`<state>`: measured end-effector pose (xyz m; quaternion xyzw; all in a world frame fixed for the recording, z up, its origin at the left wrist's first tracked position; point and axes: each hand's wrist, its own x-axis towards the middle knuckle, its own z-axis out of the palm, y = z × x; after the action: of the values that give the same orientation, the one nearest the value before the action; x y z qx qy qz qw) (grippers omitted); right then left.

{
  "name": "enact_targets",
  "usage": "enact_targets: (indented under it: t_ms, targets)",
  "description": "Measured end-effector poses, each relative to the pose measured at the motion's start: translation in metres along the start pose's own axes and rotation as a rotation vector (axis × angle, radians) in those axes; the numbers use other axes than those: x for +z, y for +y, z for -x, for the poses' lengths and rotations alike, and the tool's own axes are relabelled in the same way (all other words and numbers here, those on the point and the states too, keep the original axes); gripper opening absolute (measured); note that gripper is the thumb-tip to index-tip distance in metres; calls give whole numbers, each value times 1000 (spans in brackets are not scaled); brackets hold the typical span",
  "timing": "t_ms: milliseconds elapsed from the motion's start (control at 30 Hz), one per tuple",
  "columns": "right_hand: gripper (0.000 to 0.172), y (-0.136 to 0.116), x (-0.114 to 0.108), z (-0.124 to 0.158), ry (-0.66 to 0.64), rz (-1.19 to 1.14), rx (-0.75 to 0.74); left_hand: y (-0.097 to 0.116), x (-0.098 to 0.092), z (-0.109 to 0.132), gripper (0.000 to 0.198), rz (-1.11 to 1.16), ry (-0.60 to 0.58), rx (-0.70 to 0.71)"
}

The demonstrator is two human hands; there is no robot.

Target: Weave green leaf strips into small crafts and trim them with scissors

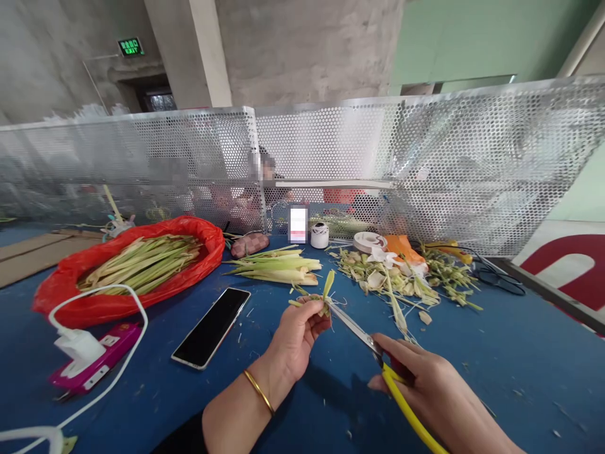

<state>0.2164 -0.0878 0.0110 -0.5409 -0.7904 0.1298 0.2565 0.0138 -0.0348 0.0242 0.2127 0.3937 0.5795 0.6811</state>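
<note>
Near the middle of the blue table my left hand [302, 331] pinches a small woven piece of pale green plant strips [326, 297], with loose ends sticking out. A gold bangle [259, 391] circles that wrist. My right hand [425, 372] is wrapped round the yellow handles of scissors [352, 326], whose long metal blades point up and left. The blade tips meet the strips at my left fingertips; whether they touch is hard to tell. Just beyond lies a bundle of flat pale green strips [278, 265]. To its right spreads a heap of cut scraps [387, 274].
A red plastic bag [208, 243] of long strips lies left, beside a magenta power strip [97, 359] with a white charger. A black-screened phone [211, 328] lies nearer me. Behind stand a white jar [319, 236], a tape roll [370, 241] and a perforated metal screen [326, 142].
</note>
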Motion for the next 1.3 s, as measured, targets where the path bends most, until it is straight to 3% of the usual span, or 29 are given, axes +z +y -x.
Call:
enact_targets:
  t_ms: [433,700,1067,1300]
  targets:
    - [45,6,5,2,24,83,-50,1,-2,-2,2,1,14,-49]
    - [44,-4,5,1,-5,129,8,-2,-1,-1,5,-55,-31,-31]
    - [44,3,10,2,34,151,-9,-3,-1,-2,3,-48,6,-66]
    - [36,0,11,-1,21,24,15,0,-2,-4,3,-44,16,-72]
